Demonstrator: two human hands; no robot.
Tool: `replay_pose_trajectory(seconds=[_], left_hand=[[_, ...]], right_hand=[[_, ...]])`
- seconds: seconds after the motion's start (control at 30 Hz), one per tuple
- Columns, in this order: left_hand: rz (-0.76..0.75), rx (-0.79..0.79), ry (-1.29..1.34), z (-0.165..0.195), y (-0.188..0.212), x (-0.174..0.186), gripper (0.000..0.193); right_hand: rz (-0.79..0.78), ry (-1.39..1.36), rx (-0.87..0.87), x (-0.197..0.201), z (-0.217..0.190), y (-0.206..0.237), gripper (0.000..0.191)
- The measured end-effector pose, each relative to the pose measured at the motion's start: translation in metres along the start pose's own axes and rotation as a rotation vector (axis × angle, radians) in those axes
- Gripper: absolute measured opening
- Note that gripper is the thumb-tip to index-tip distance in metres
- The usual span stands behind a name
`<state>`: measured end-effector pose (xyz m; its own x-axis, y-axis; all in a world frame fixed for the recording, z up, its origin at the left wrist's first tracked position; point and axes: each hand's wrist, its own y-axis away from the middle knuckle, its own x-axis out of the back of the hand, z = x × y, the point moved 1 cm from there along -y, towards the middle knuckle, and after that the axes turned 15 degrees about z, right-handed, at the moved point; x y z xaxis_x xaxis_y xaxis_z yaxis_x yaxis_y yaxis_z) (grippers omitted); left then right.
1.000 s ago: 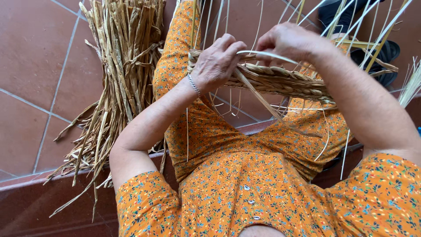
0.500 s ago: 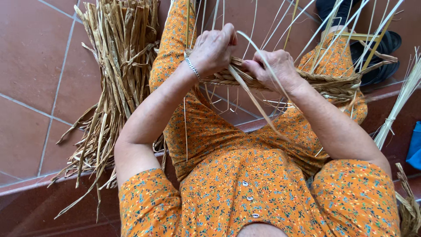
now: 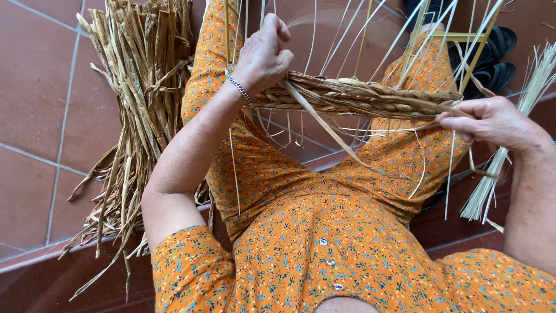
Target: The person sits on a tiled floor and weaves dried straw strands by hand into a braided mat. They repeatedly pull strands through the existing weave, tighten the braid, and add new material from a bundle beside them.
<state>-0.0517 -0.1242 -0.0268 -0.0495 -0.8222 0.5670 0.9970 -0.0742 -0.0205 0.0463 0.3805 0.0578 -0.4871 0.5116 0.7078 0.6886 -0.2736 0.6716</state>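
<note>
- Head view: the left hand (image 3: 263, 55) is closed in a fist around one end of a braided straw rim (image 3: 353, 95), thumb side up, with a thin metal bracelet (image 3: 237, 87) at the wrist.
- The braided straw rim runs roughly level across the lap, from the left fist toward the right hand (image 3: 492, 122), above the knees of the orange flowered dress (image 3: 324, 243).
- The right hand sits at the far end of the braid, its fingers drawn together in a narrow pinch on a thin straw strand (image 3: 399, 128) that comes off the weave (the exact contact under the fingertips is hard to make out).
- A flat loose strand (image 3: 330, 130) hangs down at a slant from the braid near the left fist, ending over the dress.
- Pale upright stakes (image 3: 405, 40) rise from the braid toward the top of the frame.
- A bundle of dried husks (image 3: 142, 104) lies on the red tiled floor (image 3: 35, 87), just beside the left arm.
- A sheaf of pale green reeds (image 3: 515, 139) lies behind the right hand, near a pair of dark sandals (image 3: 492, 58) at the upper right.
</note>
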Motion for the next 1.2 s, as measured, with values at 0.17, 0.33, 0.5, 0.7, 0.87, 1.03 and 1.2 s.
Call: replay_pose_trajectory(seconds=[0.17,0.33,0.5,0.7,0.87,1.03,1.2], left_hand=[[-0.023,0.026,0.035,-0.005,-0.001,0.003,0.029],[-0.114,-0.021,0.071,0.007,-0.002,0.01,0.05],[0.08,-0.256,-0.262,0.025,0.014,-0.002,0.073],[-0.137,-0.378,-0.505,0.026,0.019,-0.018,0.013],[-0.093,-0.331,0.01,0.032,0.004,-0.002,0.013],[-0.383,-0.245,0.261,0.042,0.012,0.029,0.034],[-0.408,-0.219,0.069,0.054,0.009,0.028,0.026]], right_hand=[[0.414,0.386,0.163,0.019,0.005,0.023,0.026],[0.922,0.346,0.901,0.005,-0.088,0.09,0.038],[0.689,0.114,1.207,-0.089,-0.198,0.095,0.068],[0.399,0.078,1.052,-0.105,-0.23,0.075,0.037],[0.215,0.131,0.82,-0.069,-0.227,0.054,0.011],[1.078,0.488,1.486,-0.054,-0.259,0.055,0.008],[0.939,0.687,1.591,-0.036,-0.291,0.058,0.003]])
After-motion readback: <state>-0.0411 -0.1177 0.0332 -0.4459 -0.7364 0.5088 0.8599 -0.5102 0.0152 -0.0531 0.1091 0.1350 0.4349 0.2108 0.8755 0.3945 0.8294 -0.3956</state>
